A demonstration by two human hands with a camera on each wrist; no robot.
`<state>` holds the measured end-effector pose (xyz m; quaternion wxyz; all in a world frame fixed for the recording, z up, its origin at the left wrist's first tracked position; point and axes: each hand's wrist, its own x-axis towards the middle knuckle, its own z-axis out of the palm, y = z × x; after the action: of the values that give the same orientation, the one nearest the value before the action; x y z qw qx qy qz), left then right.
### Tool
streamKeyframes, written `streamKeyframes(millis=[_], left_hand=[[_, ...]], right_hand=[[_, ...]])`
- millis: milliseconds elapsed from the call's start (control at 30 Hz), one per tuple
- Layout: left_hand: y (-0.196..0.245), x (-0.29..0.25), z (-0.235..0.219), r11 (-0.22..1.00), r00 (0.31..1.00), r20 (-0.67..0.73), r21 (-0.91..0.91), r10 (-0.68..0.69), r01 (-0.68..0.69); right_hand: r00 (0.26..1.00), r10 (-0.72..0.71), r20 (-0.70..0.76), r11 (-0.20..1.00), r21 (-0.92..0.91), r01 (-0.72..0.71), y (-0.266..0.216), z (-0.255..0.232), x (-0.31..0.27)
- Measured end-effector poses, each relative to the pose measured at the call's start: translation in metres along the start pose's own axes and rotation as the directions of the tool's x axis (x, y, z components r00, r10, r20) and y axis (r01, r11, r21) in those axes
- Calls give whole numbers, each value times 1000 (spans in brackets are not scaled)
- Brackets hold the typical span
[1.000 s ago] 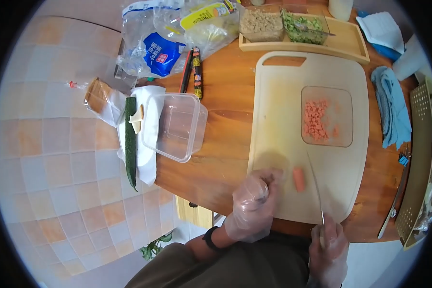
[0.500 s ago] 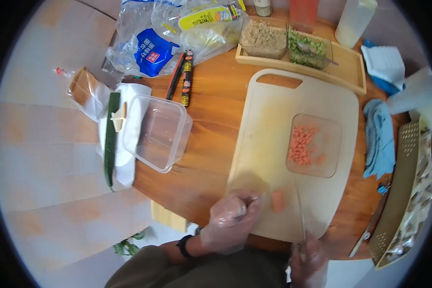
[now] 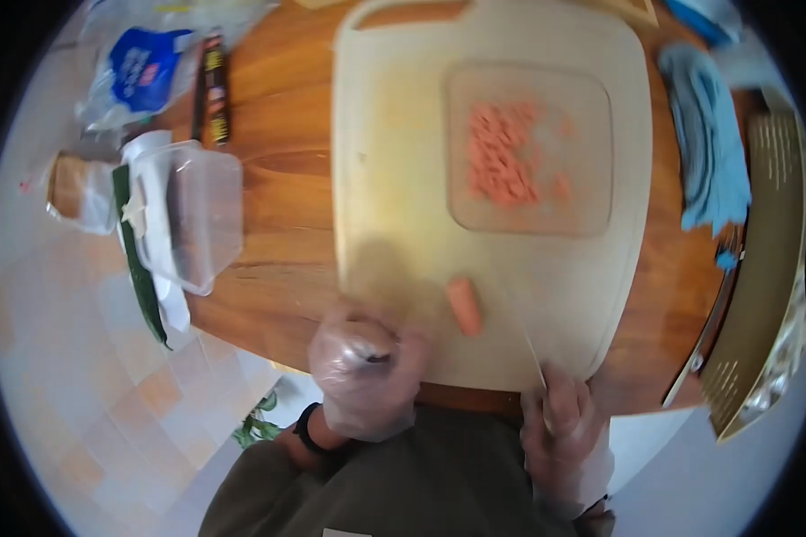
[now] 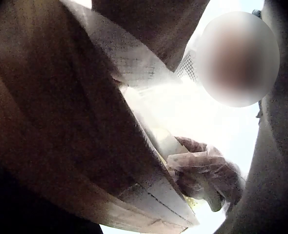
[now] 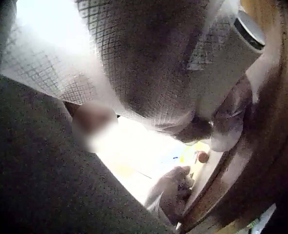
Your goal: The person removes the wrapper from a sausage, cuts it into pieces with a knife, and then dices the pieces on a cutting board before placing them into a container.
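Observation:
Gloved, my left hand (image 3: 367,371) rests at the near edge of the white cutting board (image 3: 376,206), fingers curled, with nothing visible in its grasp. My gloved right hand (image 3: 564,430) grips a knife by its handle, and the thin blade (image 3: 526,336) points away over the board. Between the hands lies a short orange stick (image 3: 464,305), touched by neither. Farther up the board is a clear square container (image 3: 582,192) with small orange dice (image 3: 501,161). The left wrist view shows the right hand (image 4: 202,170) around the handle; the handle end (image 5: 249,30) shows large in the right wrist view.
At left are an empty clear tub (image 3: 215,210), a cucumber (image 3: 141,277) on white paper, bagged bread (image 3: 79,190), two marker-like sticks (image 3: 216,89) and plastic packaging (image 3: 143,67). A blue cloth (image 3: 707,143) and perforated basket (image 3: 770,215) stand at right.
The head view has shifted and come closer, so the board looks larger and its far side is cut off. Both hands and the orange stick keep about the same places on the board.

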<state>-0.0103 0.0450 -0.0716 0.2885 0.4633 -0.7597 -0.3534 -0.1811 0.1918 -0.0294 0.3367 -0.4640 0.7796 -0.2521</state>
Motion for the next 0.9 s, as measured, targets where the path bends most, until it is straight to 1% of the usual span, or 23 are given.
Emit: streamKeyframes(millis=[33, 67, 100, 133, 233, 267, 333, 367, 433, 500, 567, 633, 733, 767, 800, 833, 867, 900], left_hand=[[1, 4, -1, 999, 998, -53, 41, 25, -23], [-3, 3, 0, 999, 1000, -20, 48, 19, -18], [-10, 3, 5, 999, 997, -76, -35, 24, -27], [-12, 0, 8, 993, 991, -130, -118, 15, -30], [-4, 1, 8, 988, 998, -64, -154, 23, -32], [-5, 0, 9, 987, 998, -59, -158, 24, -33], [-11, 1, 9, 974, 975, -37, -50, 218, -219], [-9, 1, 6, 973, 975, -30, -53, 221, -223], [-2, 1, 0, 979, 976, 89, -46, 201, -198], [-3, 0, -2, 980, 974, 110, -35, 200, -197], [-4, -1, 0, 981, 972, 135, -22, 195, -193], [-5, -1, 6, 979, 982, 40, -96, 182, -178], [-3, 1, 7, 981, 986, 24, -111, 163, -159], [-2, 3, 8, 981, 986, 26, -114, 163, -159], [0, 6, 10, 977, 978, 29, -67, 205, -203], [2, 9, 12, 969, 968, 33, -20, 248, -247], [5, 7, 12, 968, 967, 34, -25, 251, -250], [7, 4, 12, 978, 977, 37, -10, 209, -209]], right_hand=[[999, 47, 2, 999, 15, -47, -3, -1, -2], [999, 23, 32, 999, 44, -24, -7, -2, -2], [999, -18, 46, 998, 69, 14, -8, 0, 0], [999, -1, 42, 997, 78, -3, -8, 4, -1], [1000, -24, -1, 995, 101, 24, -7, 14, -2], [999, -45, 9, 994, 96, 44, -6, 15, -4], [998, -63, 10, 994, 89, 62, -7, 16, -7], [999, -36, 8, 994, 102, 35, -10, 17, -10], [1000, -2, 1, 994, 111, 2, -16, 21, -13], [998, 14, -64, 1000, -19, -15, -20, 24, -14], [999, 23, -49, 1000, -6, -23, -20, 21, -13], [999, 29, -39, 1000, 8, -29, -19, 21, -12], [997, 5, -72, 1000, 1, -5, -18, 24, -11], [999, 6, -42, 1000, 11, -6, -18, 22, -11], [1000, 5, -14, 1000, 19, -5, -18, 20, -10], [1000, 6, -20, 1000, 14, -6, -18, 21, -10], [999, -10, -46, 1000, 7, 11, -18, 23, -10], [997, -30, -73, 1000, -1, 30, -18, 24, -10]])
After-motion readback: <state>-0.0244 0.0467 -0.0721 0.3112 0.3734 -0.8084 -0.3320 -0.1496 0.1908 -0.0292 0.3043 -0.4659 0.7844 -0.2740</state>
